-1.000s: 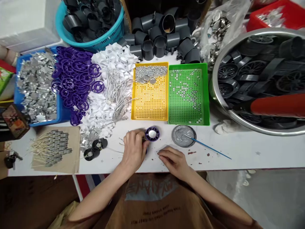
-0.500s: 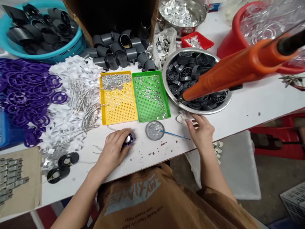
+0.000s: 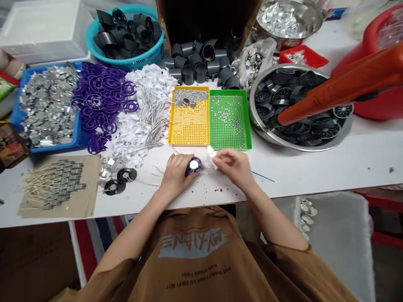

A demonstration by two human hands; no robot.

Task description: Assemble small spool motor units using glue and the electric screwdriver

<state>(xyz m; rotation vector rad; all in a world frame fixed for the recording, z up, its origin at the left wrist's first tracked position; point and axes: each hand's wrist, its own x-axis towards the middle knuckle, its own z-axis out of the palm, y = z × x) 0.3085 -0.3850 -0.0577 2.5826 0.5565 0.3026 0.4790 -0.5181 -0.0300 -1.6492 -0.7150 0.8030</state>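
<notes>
My left hand [image 3: 175,172] grips a small purple wheel [image 3: 193,165] with a silver disc in its middle, holding it on the white table [image 3: 315,172]. My right hand [image 3: 233,165] is closed on a white wad [image 3: 211,153], a cloth or tissue, just right of the wheel. A thin blue stick [image 3: 262,176] pokes out from under my right hand; whatever lies under that hand is hidden. Straight ahead sit a yellow tray [image 3: 189,123] with small metal pieces and a green tray [image 3: 229,121] with scattered silver bits.
Purple wheels [image 3: 100,100], white paper bits [image 3: 138,126] and metal springs lie at the left. A blue tray [image 3: 47,105] holds metal plates. A steel bowl [image 3: 270,130] holds black wheels, with an orange handle [image 3: 340,88] over it. Two black assembled parts [image 3: 119,180] sit near left.
My right hand went out to the white wad at the right, took it and came back next to the wheel. The left hand stayed on the wheel. The view swung right, then back.
</notes>
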